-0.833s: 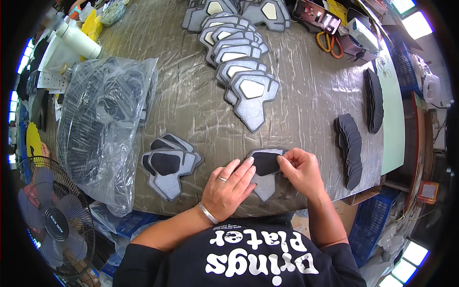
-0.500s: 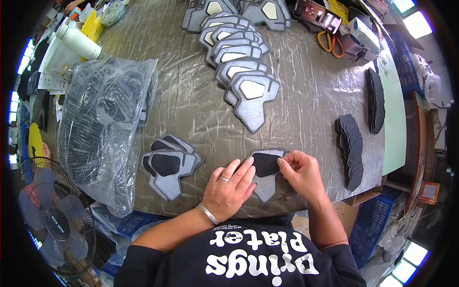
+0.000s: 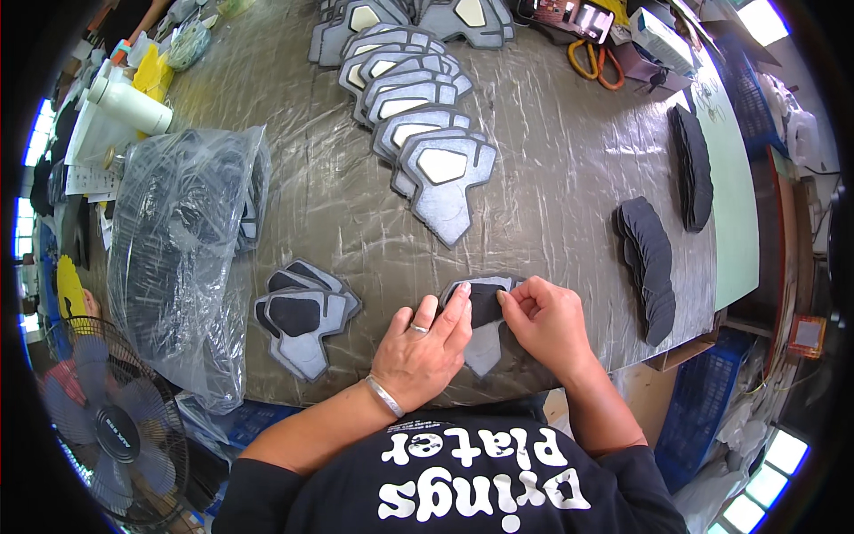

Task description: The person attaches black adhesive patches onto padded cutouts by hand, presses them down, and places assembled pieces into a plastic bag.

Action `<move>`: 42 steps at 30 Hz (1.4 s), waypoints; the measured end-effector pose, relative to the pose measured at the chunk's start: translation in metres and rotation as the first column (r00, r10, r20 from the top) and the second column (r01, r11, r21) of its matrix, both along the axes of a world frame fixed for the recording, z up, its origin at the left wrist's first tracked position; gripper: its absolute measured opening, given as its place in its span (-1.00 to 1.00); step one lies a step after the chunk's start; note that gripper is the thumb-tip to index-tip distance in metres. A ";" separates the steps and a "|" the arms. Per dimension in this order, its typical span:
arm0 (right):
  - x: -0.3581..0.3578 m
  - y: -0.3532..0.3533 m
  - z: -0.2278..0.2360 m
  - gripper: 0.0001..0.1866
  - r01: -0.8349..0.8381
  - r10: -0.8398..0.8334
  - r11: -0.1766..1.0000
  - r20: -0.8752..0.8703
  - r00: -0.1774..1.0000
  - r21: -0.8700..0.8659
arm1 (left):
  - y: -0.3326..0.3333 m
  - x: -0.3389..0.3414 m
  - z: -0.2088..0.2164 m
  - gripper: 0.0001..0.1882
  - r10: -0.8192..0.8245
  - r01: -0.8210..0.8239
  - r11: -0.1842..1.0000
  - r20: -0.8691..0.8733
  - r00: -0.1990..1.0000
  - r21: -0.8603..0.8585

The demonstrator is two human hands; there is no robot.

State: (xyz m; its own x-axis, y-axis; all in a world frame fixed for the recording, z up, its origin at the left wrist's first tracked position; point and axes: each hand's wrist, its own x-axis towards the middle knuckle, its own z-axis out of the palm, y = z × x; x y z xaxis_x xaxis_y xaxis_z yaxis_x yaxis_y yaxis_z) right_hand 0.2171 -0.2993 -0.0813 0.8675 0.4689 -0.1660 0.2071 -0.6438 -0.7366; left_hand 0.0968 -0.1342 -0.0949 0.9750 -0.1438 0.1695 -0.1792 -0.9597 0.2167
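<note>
Two hands meet over the black patch (image 3: 485, 310) on the grey panel (image 3: 483, 350) on the table (image 3: 569, 178). I see the left hand (image 3: 414, 351) open, fingers across the patch; the right hand (image 3: 547, 325) bunched at its edge, grip unclear. If those left fingers slide, I judge the patch could skew. Since the earlier frame, they reach farther over it. Left of the panel lie black-patched panels (image 3: 302, 347); beyond it, white-centred panels (image 3: 454, 200).

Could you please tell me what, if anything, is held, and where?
Right hand apparently pinches the black patch by its right edge; left hand rests atop.
</note>
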 end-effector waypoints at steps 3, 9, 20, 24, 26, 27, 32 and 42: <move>0.001 -0.007 0.000 -0.78 -0.022 0.034 0.988 0.075 0.997 -0.153 | -0.002 0.002 0.000 -0.48 -0.020 0.021 0.998 -0.022 1.000 0.055; -0.021 -0.007 0.001 -0.57 -0.361 0.391 0.919 0.493 0.777 -0.159 | -0.003 -0.001 -0.007 -0.48 0.019 -0.020 0.998 0.023 1.000 0.064; -0.021 -0.023 -0.005 -0.40 -0.461 0.617 0.776 0.368 0.696 -0.430 | -0.001 -0.009 -0.005 -0.43 0.062 -0.062 0.998 0.012 0.998 0.012; -0.040 -0.037 -0.001 -0.42 -0.468 0.626 0.769 0.361 0.691 -0.435 | -0.004 -0.013 -0.004 -0.42 0.065 -0.065 0.998 0.014 0.998 0.020; -0.039 -0.033 0.002 -0.44 -0.451 0.615 0.778 0.385 0.688 -0.438 | -0.001 -0.013 -0.004 -0.42 0.057 -0.057 0.998 0.023 0.998 0.025; -0.039 -0.032 0.003 -0.45 -0.449 0.613 0.781 0.391 0.687 -0.435 | 0.003 -0.012 -0.003 -0.45 0.029 -0.029 0.999 -0.005 1.000 -0.042; -0.040 -0.032 0.000 -0.47 -0.439 0.608 0.786 0.417 0.676 -0.434 | 0.014 -0.019 -0.005 -0.51 -0.055 0.054 0.982 -0.003 0.998 -0.179; -0.049 -0.027 0.000 -0.41 -0.406 0.583 0.796 0.389 0.713 -0.450 | 0.010 -0.022 -0.006 -0.49 -0.043 0.041 0.992 -0.016 0.999 -0.119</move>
State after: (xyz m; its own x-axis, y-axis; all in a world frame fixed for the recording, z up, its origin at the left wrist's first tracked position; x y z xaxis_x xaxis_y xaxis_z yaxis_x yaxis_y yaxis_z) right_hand 0.1677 -0.3259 -0.0809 0.5232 0.8522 -0.0074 0.8300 -0.5116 -0.2221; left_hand 0.0746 -0.1238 -0.1012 0.9717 -0.1649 0.1693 -0.2138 -0.9187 0.3322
